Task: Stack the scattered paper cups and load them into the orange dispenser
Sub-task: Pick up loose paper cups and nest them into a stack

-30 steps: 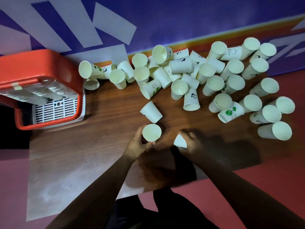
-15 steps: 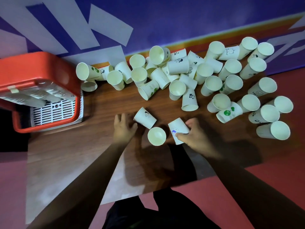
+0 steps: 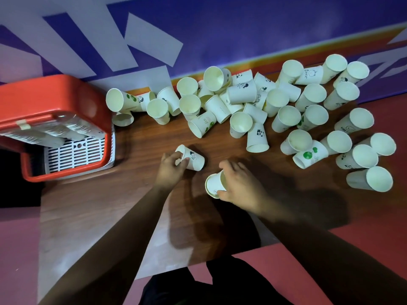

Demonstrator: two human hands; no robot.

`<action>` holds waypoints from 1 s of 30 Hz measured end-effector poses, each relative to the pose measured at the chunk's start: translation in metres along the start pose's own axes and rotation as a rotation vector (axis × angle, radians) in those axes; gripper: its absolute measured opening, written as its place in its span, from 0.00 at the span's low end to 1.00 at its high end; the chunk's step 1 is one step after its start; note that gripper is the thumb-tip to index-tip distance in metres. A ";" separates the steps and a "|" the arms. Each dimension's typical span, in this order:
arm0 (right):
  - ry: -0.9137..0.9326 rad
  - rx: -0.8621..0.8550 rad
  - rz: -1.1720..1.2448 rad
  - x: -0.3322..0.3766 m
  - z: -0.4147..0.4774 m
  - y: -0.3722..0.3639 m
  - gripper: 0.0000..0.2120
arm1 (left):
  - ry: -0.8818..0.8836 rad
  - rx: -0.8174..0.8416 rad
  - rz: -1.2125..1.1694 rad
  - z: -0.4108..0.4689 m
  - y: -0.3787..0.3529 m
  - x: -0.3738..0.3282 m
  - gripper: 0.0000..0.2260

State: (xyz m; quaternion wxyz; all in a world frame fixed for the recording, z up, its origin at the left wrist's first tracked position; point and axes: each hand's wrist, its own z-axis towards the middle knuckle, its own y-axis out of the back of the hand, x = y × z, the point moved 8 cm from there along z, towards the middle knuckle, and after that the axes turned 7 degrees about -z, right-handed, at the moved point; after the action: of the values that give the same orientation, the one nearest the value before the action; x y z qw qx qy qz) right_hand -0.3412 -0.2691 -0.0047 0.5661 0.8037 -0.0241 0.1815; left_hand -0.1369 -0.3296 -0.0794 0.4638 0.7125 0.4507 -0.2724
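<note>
My left hand (image 3: 172, 167) grips a paper cup (image 3: 195, 159) that lies on its side on the worktop (image 3: 99, 205), with the fingers curled round one end of it. My right hand (image 3: 242, 188) holds a second cup (image 3: 214, 183) a little nearer to me, fingers and thumb closed round its wall, with the mouth pointing to my left. I cannot tell if this cup already has another one inside it, because my fingers cover part of the rim. The two cups are near each other but apart, so I judge that I am about to put one into the other and begin a stack.

In my judgement the task is near its start. The large group of scattered cups (image 3: 242, 93) lies along the back of the worktop, against the purple wall (image 3: 242, 29), and spreads to my right. Some stand with the mouth up, and many lie tilted or lean on each other. I see no proper stack among them.

The orange dispenser (image 3: 55, 97) stands at the left end of the worktop, well apart from my hands. Inside it are rows of nested cups (image 3: 44, 135) above a white grille (image 3: 77, 154). How full it is, I cannot tell. What is left is to nest nearly all the loose cups and load the stacks into the dispenser.
</note>
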 end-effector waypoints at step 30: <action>-0.299 0.103 0.798 -0.047 -0.021 -0.094 0.50 | -0.210 0.394 -0.215 -0.070 -0.025 -0.064 0.30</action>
State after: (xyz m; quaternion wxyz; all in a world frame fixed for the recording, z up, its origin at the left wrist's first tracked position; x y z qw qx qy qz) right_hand -0.3680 -0.2237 -0.0981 0.4009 0.7759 -0.4061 0.2689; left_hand -0.1902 -0.2870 -0.0086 0.3284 0.7048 0.4114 -0.4755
